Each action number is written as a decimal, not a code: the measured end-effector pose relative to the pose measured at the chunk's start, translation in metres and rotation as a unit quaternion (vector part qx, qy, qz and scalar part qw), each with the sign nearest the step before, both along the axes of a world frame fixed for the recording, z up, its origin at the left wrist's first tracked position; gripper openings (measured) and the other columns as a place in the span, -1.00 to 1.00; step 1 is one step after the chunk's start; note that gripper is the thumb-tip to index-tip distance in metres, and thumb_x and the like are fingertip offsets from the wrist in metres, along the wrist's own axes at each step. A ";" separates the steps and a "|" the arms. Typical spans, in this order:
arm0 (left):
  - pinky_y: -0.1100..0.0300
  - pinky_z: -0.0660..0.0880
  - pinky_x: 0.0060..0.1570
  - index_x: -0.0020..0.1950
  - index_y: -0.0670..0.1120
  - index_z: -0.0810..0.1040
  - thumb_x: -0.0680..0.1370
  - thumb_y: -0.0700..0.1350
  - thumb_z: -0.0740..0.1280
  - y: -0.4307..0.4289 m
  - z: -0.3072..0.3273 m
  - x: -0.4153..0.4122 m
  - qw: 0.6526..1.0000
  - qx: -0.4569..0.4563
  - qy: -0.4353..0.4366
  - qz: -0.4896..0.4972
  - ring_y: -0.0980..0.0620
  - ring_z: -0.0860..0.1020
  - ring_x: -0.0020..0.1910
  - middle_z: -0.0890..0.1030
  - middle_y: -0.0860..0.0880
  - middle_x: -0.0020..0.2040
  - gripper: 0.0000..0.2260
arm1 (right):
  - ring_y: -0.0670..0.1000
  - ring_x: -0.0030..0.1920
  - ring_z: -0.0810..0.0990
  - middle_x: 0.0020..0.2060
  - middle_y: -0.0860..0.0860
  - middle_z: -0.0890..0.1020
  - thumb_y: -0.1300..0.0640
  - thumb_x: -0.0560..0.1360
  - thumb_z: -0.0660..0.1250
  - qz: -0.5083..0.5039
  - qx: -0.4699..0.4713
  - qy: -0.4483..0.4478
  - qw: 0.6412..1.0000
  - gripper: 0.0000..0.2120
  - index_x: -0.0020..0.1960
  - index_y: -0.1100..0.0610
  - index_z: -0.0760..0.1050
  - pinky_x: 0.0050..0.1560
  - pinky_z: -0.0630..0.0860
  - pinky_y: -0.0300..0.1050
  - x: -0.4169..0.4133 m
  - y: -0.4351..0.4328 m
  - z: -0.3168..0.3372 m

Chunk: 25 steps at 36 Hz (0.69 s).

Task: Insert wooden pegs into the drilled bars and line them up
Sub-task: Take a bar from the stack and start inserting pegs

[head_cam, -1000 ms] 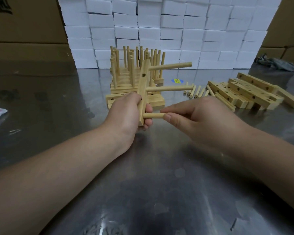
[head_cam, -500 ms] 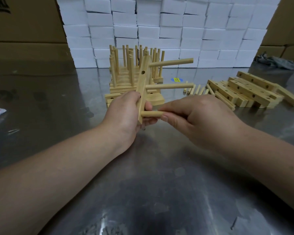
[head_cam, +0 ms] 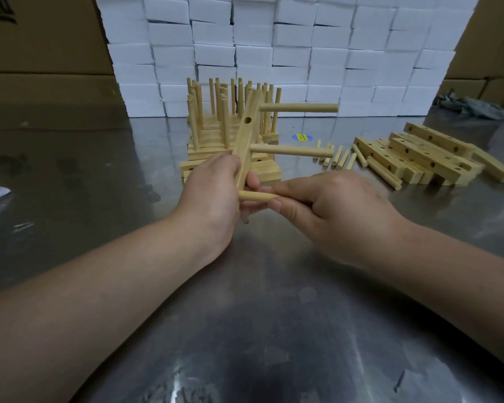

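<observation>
Left grip (head_cam: 213, 196) clenches bar (head_cam: 246, 141); right grip (head_cam: 332, 213) pinches peg (head_cam: 253, 196). Push square toward left grip; seating depth unclear, perhaps partway.

We see a workshop: steel table (head_cam: 259, 330) under the left hand (head_cam: 211, 196), white boxes (head_cam: 274, 53) and cartons (head_cam: 41, 53) stacked beyond it, drilled bars (head_cam: 425, 154) piled right of the right hand (head_cam: 332, 216).

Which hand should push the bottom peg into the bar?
The right hand. It pinches the bottom peg, whose tip meets the bar, while the left hand is busy gripping that bar.
</observation>
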State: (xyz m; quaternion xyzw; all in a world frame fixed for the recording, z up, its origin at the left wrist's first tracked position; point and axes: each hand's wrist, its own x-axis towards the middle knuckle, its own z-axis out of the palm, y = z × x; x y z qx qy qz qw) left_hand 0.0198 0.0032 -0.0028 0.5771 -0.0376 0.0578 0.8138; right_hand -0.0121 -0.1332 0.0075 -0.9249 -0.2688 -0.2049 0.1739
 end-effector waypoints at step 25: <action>0.30 0.48 -0.50 0.05 -0.15 0.43 0.62 -0.23 0.01 -0.002 0.003 -0.002 0.997 0.024 -0.066 -0.013 0.10 0.53 -0.53 0.48 -0.07 -0.42 -0.79 | -0.25 -0.60 0.37 -0.67 -0.24 0.36 0.02 0.52 0.28 0.026 0.363 0.290 0.885 -0.75 -0.27 0.07 0.60 -0.42 0.17 -0.38 0.009 0.004 -0.003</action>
